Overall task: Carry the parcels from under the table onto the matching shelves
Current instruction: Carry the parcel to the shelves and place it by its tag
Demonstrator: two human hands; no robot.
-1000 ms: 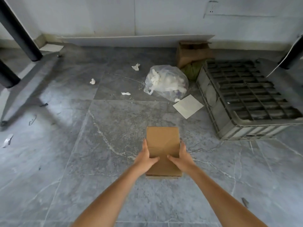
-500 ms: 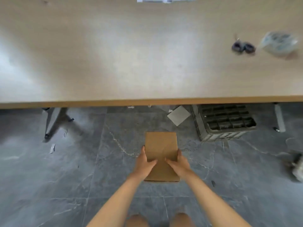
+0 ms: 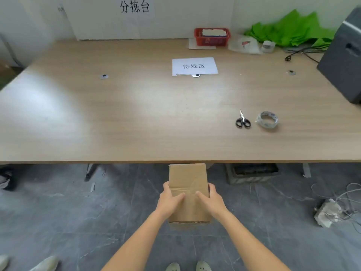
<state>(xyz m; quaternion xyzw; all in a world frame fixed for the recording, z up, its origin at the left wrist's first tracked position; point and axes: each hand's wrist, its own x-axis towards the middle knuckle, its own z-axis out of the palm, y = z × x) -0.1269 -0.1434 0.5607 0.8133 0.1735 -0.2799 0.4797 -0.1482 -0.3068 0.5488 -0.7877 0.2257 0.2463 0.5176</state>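
I hold a plain brown cardboard parcel (image 3: 188, 180) in front of me, just below the near edge of the wooden table (image 3: 136, 118). My left hand (image 3: 169, 200) grips its left side and my right hand (image 3: 211, 200) grips its right side, thumbs lying on top. The parcel is off the floor, its far end almost level with the table edge. No shelves are in view.
On the table lie scissors (image 3: 242, 120), a tape roll (image 3: 267, 119), a paper sign (image 3: 194, 66), a red basket (image 3: 212, 36), green bags (image 3: 293, 30) and a dark grey machine (image 3: 343, 55). A grey crate (image 3: 252, 173) sits under the table. Cables and debris (image 3: 330, 214) lie on the floor at right.
The view has risen from under the table to above it. Both hands have lifted the parcel up off the floor towards the table edge, still gripping it.
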